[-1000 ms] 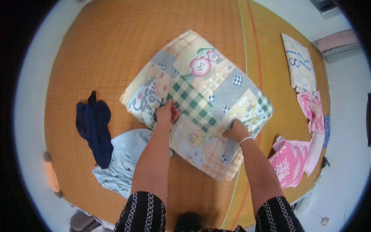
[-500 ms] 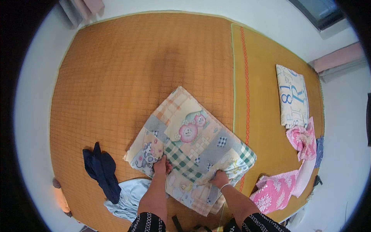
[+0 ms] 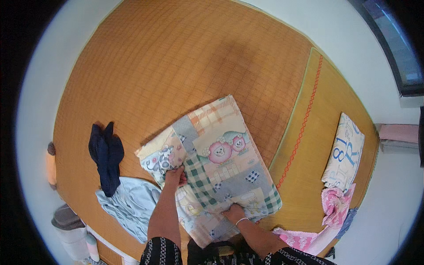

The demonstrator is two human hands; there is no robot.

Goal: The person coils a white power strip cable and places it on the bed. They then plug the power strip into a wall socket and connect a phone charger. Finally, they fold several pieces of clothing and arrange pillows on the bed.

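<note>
A folded patchwork quilt [image 3: 229,172] with cartoon animals, green checks and grey patches lies at an angle on the brown mat [image 3: 176,66]. My left hand [image 3: 175,176] is closed on its cloth near the left side, fingers partly tucked into a fold. At the near right part of the quilt, my right hand [image 3: 235,213] grips a bunched bit of fabric, its fingertips hidden in the cloth. A thin white band circles my right wrist.
Dark navy clothing [image 3: 106,154] and a light blue garment [image 3: 132,201] lie left of the quilt. Along the right side, on a yellow-green mat strip [image 3: 309,145], are a folded white printed cloth [image 3: 344,152] and pink patterned fabric [image 3: 335,205]. White walls border the mat.
My view has swung, so the room appears rotated clockwise. In the picture, the quilt has turned the other way and shifted slightly left. Both hands keep their grip on it.
</note>
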